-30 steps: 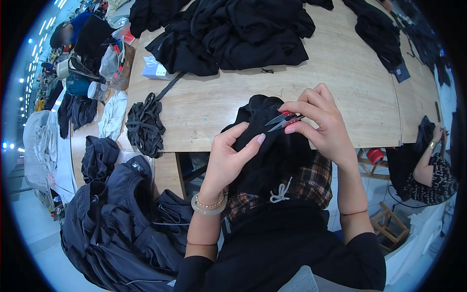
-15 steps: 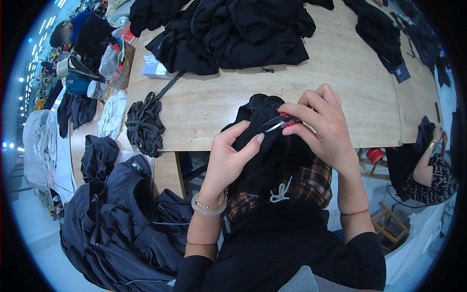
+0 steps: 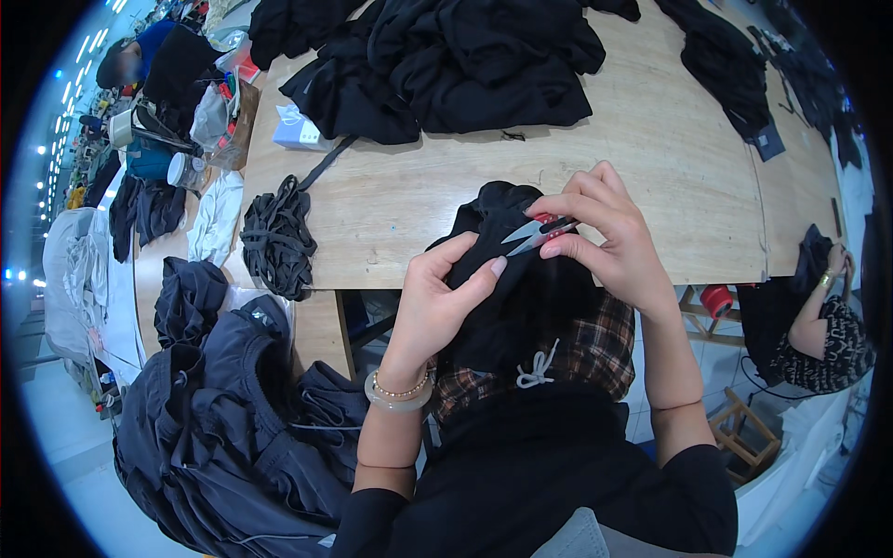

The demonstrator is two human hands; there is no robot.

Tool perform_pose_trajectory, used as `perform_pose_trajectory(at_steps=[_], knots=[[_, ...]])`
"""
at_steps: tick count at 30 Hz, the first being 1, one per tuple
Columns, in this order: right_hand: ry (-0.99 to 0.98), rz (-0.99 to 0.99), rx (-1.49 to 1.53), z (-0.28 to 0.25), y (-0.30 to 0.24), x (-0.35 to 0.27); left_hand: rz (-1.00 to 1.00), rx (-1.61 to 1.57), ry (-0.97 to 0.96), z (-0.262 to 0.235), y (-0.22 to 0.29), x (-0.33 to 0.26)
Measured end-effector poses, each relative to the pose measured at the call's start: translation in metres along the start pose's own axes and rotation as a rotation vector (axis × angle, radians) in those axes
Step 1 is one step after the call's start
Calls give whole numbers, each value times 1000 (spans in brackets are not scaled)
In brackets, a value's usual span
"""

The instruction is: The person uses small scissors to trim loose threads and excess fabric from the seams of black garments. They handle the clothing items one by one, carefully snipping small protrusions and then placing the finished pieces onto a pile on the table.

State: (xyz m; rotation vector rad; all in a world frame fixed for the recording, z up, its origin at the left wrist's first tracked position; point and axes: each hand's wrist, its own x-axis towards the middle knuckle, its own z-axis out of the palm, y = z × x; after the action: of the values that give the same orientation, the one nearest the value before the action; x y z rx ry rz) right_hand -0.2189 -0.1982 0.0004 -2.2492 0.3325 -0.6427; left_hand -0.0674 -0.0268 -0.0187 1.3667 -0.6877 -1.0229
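Note:
A black garment (image 3: 507, 316) lies bunched over my lap and up onto the table's near edge. My left hand (image 3: 445, 296) pinches a fold of it between thumb and fingers. In my right hand (image 3: 605, 228) are small red-handled thread snips (image 3: 544, 229), gripped between thumb and fingers. Their silvery blades point left, slightly parted, with the tips at the black cloth just above my left thumb. Whether a thread lies between the blades is too small to tell.
Black garments (image 3: 484, 65) are heaped at the table's far side. Left of me lie a tangle of dark straps (image 3: 279, 237), a tissue box (image 3: 299, 130) and a pile of dark clothes (image 3: 214, 428). A wooden stool (image 3: 744, 432) stands at right, near another person's arm (image 3: 811, 312).
The snips have turned a little in my right hand, so both blades now show broadly. My left hand keeps its pinch on the black garment in nearly the same place.

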Motion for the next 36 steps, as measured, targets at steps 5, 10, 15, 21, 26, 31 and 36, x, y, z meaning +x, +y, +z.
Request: perform_pose_trajectory(at_steps=[5,10,15,21,26,31,36], knots=[[-13,5,135,5,9,-1,-77,-106,-10,1,4,-1],[-62,-37,229,2,14,-4,-122,-199,-60,0,8,-4],[-46,17,286,4,19,-4,-162,-231,-61,0,9,0],[46,185,369,7,4,-9,-127,-216,-49,1,5,5],[88,93,139,-13,-5,-8,-124,-278,-1,1,3,5],[65,-52,-44,-15,-2,-7,-131,-325,-1,0,5,7],[80,-79,-96,-10,-7,-4,-114,-350,10,1,4,6]])
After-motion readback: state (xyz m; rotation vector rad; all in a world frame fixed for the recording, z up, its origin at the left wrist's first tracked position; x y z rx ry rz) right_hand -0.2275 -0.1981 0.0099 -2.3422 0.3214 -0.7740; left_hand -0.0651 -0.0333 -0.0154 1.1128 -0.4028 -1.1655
